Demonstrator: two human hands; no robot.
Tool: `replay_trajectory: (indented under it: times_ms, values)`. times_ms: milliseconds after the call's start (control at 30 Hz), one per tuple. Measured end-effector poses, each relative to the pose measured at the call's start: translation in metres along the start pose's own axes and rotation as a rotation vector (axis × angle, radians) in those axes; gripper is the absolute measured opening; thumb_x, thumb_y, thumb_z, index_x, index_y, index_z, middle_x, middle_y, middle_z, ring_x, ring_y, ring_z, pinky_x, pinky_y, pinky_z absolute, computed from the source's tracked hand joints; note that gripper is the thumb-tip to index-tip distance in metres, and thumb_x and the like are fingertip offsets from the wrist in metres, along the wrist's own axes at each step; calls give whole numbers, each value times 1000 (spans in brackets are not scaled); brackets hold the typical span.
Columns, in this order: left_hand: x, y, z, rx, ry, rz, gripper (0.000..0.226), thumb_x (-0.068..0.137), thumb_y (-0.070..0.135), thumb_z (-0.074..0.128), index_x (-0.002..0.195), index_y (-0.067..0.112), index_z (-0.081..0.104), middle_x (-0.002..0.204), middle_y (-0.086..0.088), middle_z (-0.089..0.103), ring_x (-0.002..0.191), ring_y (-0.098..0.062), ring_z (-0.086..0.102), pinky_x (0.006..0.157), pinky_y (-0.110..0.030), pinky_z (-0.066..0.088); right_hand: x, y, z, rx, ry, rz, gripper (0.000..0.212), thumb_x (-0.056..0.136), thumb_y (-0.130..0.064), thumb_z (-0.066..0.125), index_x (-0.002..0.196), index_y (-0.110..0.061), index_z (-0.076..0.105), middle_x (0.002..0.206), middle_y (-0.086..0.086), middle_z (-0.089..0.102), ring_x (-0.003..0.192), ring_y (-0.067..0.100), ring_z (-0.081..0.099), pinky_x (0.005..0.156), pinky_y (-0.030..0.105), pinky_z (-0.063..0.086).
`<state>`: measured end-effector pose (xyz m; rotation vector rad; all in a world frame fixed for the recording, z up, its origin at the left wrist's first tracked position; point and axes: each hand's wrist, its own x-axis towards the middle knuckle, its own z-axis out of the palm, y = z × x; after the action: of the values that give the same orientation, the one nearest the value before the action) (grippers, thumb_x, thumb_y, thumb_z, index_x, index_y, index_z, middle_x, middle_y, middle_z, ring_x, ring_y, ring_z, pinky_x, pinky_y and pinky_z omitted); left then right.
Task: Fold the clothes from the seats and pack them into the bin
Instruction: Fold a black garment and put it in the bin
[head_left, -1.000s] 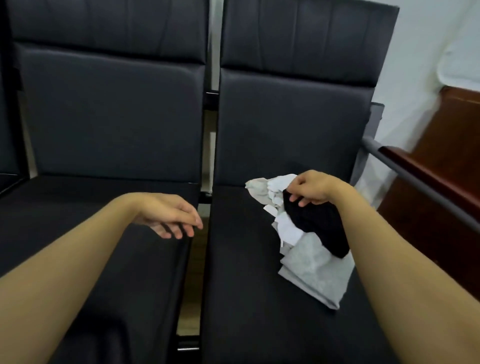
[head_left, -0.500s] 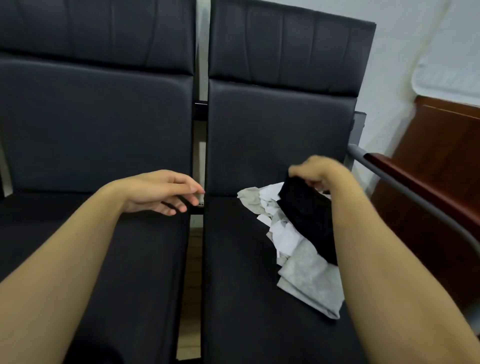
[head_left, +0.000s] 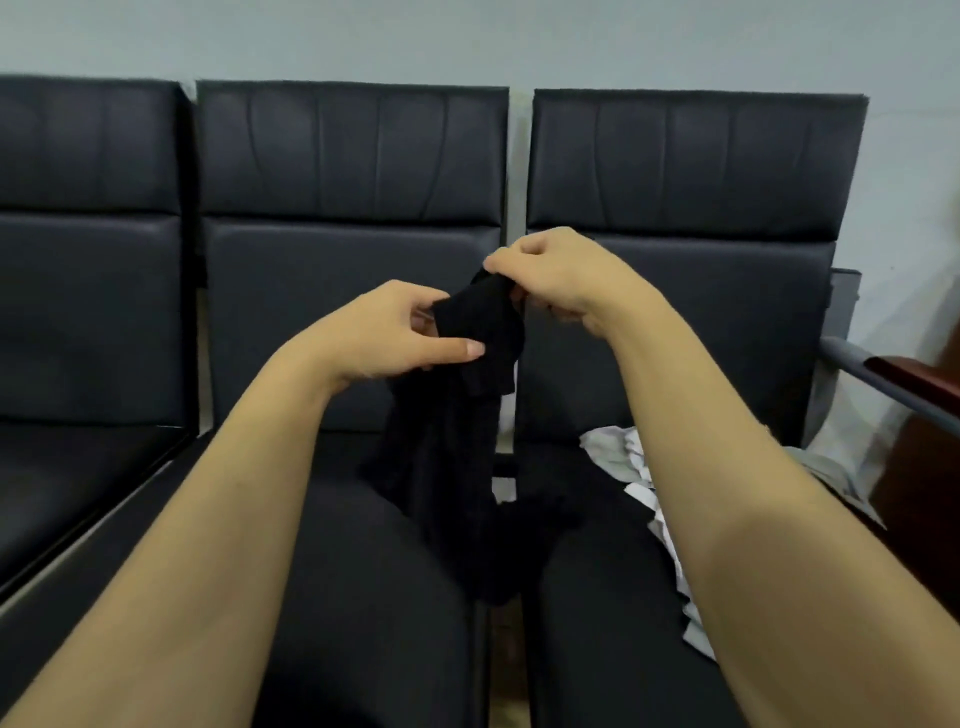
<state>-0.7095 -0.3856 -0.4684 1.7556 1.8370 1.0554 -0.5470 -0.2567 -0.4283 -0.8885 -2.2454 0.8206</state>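
A row of black padded seats (head_left: 353, 291) stands against the wall. On the right-hand seat (head_left: 587, 597), a heap of grey and white clothes (head_left: 618, 452) lies near its backrest.

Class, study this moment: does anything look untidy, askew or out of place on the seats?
Yes. A crumpled grey and white garment lies in a heap on the right-hand black padded seat, unfolded. The left hand and right hand hold up a limp black garment, bunched. No bin is visible.

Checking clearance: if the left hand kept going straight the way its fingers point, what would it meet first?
The left hand points right, already pinching the black garment; past it, probably the right hand, though depth is unclear.
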Motion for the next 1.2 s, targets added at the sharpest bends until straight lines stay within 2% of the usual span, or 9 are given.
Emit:
replay_trajectory:
  times_ms: [100,333,433,533,700,867,967,1100,1200]
  values:
    - [-5,-12,-16,-12,162,-4,27,93,41,75,110,21,78,95,3,81,85,-5,75,76,-22,54,10,-12,11,-72,-2,-73,38,100,-50,61,88,-14,70,80,2,66,61,13,53,55,25,36]
    - [4,-36,-26,74,309,-20,60,95,60,65,87,1,66,62,-9,59,64,-12,51,71,-34,36,6,26,38,-166,-349,-199,53,91,-54,74,136,-30,59,107,-12,72,98,5,68,91,30,51]
    - [10,-40,-16,78,304,12,59,96,54,67,79,-2,60,64,-7,43,65,-16,39,67,-33,29,10,39,37,-170,-313,-206,27,95,-40,74,118,-28,67,82,-16,65,76,0,60,80,28,44]
    - [15,-40,-9,14,326,20,38,99,46,66,81,13,70,68,2,58,65,-8,47,67,-30,37,13,46,33,-125,-264,-226,14,96,-40,73,99,-27,67,65,-19,64,62,-3,59,71,21,41]
    - [17,-41,-7,-191,247,-21,30,111,32,47,116,30,76,81,16,68,67,-5,49,59,-19,39,7,44,34,-120,-217,-248,28,101,-50,61,90,-26,69,67,-13,71,62,-6,62,68,21,40]
    - [6,-32,-7,-220,61,-58,22,101,27,67,115,13,75,96,6,76,76,-8,52,67,-25,41,5,43,29,-31,-146,-233,41,103,-55,56,86,-23,75,69,-4,72,67,5,66,71,27,45]
    - [1,-28,-11,-127,149,-22,25,94,47,71,104,26,78,91,12,76,75,-4,54,71,-28,41,1,37,30,-41,-161,-210,50,104,-56,53,95,-13,77,69,-3,73,59,8,60,69,26,45]
    - [1,-31,-18,-139,332,44,20,98,40,71,94,21,78,71,12,62,63,-6,44,58,-24,34,-3,29,32,-9,-156,-219,52,104,-52,55,64,-18,56,57,-6,47,54,14,48,66,28,38]
    - [-4,-32,-26,-126,370,52,19,99,39,69,95,22,77,68,11,59,61,-4,45,59,-24,37,-2,24,34,70,-138,-217,55,102,-55,56,61,-22,42,60,-4,34,55,13,35,64,31,32]
